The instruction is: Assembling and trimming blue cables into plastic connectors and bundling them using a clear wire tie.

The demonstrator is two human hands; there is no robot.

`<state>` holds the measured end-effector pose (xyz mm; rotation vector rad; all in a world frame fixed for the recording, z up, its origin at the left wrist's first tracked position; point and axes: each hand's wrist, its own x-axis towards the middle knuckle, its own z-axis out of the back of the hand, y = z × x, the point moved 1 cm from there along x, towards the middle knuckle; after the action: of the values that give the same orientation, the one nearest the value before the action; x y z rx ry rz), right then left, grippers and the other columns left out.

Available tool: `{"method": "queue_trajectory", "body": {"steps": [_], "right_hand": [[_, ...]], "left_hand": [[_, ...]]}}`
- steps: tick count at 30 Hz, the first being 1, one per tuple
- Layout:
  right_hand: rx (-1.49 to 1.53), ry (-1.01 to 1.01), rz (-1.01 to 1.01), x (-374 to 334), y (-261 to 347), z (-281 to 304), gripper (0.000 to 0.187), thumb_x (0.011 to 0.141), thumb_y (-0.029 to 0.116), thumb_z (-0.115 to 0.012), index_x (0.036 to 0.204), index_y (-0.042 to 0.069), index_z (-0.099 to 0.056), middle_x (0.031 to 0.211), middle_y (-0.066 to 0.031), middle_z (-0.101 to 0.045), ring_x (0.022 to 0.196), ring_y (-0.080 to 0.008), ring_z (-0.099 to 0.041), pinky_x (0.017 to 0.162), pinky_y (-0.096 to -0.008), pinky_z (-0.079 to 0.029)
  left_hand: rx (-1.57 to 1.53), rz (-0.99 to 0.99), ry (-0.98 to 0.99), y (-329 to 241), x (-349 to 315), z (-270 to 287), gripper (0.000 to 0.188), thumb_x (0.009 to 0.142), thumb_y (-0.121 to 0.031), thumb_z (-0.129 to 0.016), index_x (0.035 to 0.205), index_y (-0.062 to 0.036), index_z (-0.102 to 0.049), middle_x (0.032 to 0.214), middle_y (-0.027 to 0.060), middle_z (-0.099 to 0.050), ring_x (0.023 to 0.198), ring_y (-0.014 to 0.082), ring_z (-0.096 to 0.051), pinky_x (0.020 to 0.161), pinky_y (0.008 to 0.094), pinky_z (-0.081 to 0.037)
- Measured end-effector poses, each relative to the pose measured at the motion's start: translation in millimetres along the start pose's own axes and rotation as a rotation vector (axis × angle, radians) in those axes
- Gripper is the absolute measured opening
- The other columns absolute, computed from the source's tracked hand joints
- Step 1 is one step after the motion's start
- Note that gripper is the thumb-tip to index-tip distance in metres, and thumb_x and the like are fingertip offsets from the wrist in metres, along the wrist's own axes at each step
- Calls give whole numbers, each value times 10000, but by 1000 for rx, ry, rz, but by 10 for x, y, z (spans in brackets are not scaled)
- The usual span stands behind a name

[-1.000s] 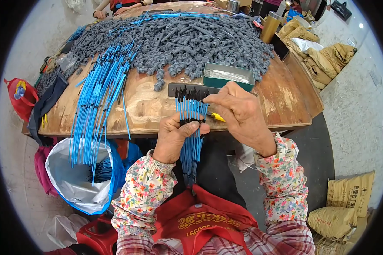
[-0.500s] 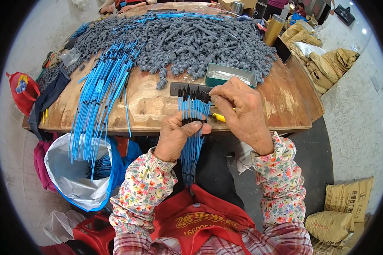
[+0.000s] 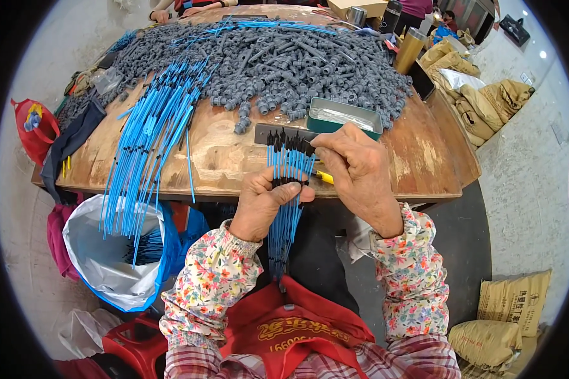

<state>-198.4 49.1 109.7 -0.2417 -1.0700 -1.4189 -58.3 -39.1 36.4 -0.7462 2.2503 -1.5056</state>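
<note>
My left hand (image 3: 259,201) is closed round a fanned bundle of thin blue rods (image 3: 283,224), thumb across the front. Black tips stick up above the fingers in a row, and the lower ends hang past the table's front edge. At the right end of those tips, my right hand (image 3: 362,172) pinches thumb and forefinger together; what lies between them is too small to make out. Behind the hands are a flat grey bar (image 3: 267,134) and an open green tin (image 3: 344,120) with thin pale pieces inside. A yellow-handled tool (image 3: 325,177) lies partly hidden by the right hand.
Grey plastic fittings (image 3: 297,63) are heaped across the wooden table (image 3: 423,158). More blue rods (image 3: 148,139) overhang its front left edge, above an open white-and-blue bag (image 3: 110,278). A gold flask (image 3: 411,50) stands far right. Another person's hand (image 3: 161,16) shows at the far edge.
The right hand has dropped very slightly beside the black tips. The left hand keeps its hold on the bundle, and the whole view has shifted a little.
</note>
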Motion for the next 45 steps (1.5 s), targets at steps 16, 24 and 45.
{"method": "queue_trajectory", "body": {"steps": [16,24,45], "right_hand": [[-157,12,64,76,-12,45,139,715,63,-660,853,78,-644,686,-84,-513,607,-254,-575,521,-348,-446],[-25,46,54,120,-12,31,135,749,39,-630,883,50,-641,713,-91,-529,608,-251,-566,528,-345,-438],[-44,191,236,246,-72,86,181,787,6,-552,933,38,-652,724,-105,-514,629,-267,-547,551,-350,-424]], "left_hand": [[24,-20,-13,27,10,-17,162,868,-13,-567,1015,17,-630,837,137,-689,744,180,-677,688,277,-555],[17,-7,-2,-3,12,-23,153,873,20,-549,1002,8,-631,862,132,-689,784,165,-673,706,256,-538],[-8,19,18,-14,5,26,160,863,13,-565,1008,15,-632,857,137,-685,776,197,-680,690,276,-554]]}}
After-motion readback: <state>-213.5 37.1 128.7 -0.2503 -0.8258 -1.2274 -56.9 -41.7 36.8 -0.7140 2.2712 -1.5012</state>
